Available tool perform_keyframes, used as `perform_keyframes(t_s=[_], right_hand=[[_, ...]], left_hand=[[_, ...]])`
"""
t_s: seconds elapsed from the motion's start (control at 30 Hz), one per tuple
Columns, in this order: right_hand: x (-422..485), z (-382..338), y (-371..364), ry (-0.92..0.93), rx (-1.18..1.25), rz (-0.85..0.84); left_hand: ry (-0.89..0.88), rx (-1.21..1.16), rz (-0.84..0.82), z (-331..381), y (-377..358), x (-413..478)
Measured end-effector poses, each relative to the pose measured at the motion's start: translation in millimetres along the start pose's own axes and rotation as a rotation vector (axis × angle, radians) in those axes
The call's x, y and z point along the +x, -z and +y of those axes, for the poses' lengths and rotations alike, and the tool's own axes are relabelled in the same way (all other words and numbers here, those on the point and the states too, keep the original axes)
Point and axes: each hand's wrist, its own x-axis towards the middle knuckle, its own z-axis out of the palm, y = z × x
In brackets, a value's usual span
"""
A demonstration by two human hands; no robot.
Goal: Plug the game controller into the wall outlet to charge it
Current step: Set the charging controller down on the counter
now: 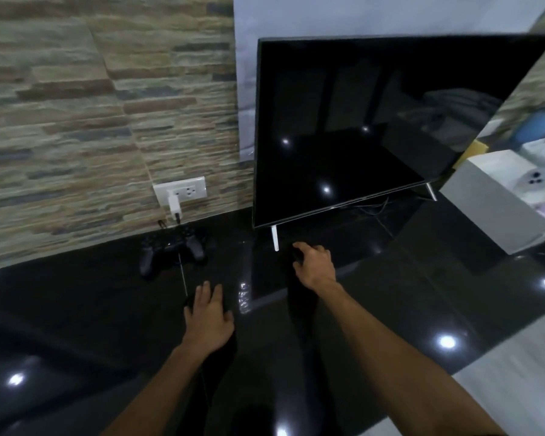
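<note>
A black game controller (171, 247) lies on the glossy black counter (76, 309) close to the stone wall. Just above it, a white charger (174, 206) sits in the white wall outlet (183, 192), with a dark cable end hanging from it toward the controller. My left hand (207, 319) rests flat on the counter in front of the controller, fingers spread, holding nothing. My right hand (314, 264) rests on the counter near the television's foot, fingers loosely curled downward and empty.
A large black television (375, 121) stands on white feet (275, 238) at the right of the controller. A white box (497, 212) and other white items sit at the far right. Cables (375, 209) run behind the television.
</note>
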Motion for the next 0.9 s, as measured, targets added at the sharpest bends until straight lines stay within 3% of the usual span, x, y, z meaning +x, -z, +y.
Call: perform_keyframes(t_s=[0.37,0.9], right_hand=[[81,30,18,-0.036,0.035,0.052],[98,35,15,-0.053,0.008,0.088]], left_hand=[[-0.105,0.072,-0.081,73,-22,65],[-0.134,0.111,-0.13,66,-27,82]])
